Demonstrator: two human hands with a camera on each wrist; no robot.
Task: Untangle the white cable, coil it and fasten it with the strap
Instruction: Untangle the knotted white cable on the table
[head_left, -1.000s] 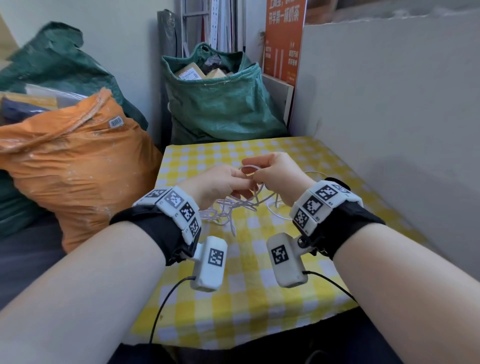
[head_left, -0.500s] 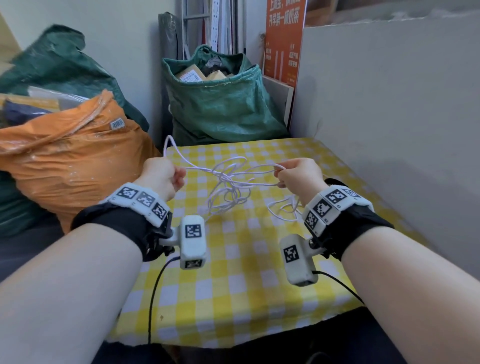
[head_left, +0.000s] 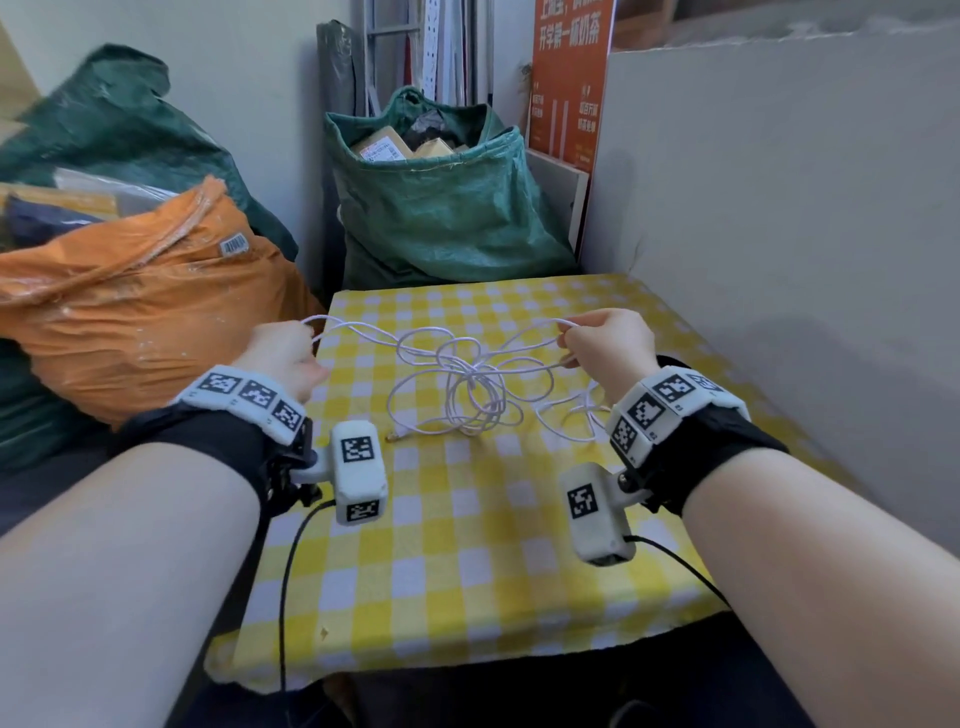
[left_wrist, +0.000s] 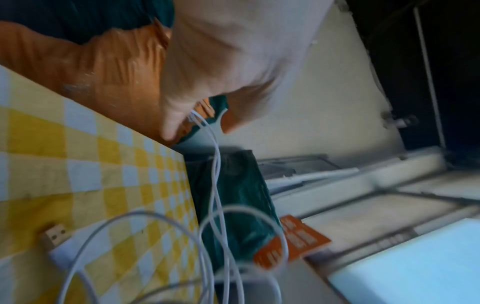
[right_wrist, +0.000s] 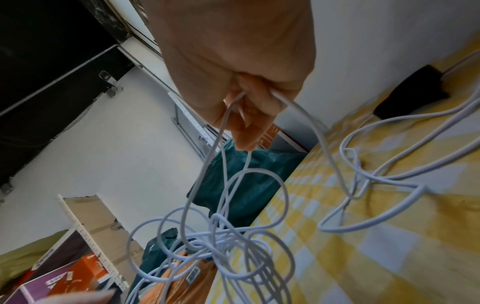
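A thin white cable hangs in a loose knot of loops between my two hands above the yellow checked table. My left hand pinches a loop of the cable over the table's left edge. My right hand grips other strands of the cable on the right. The tangle sags to the cloth, and its USB plug lies on the cloth by my left wrist. More loops lie beside my right wrist. A black strap lies on the cloth in the right wrist view.
An orange sack presses against the table's left side. A green sack of parcels stands behind the far edge. A grey board walls the right side. An orange sign leans at the back.
My hands, together at the tangle a second ago, have pulled apart to left and right. The cable has been drawn out into wider, looser loops between them.
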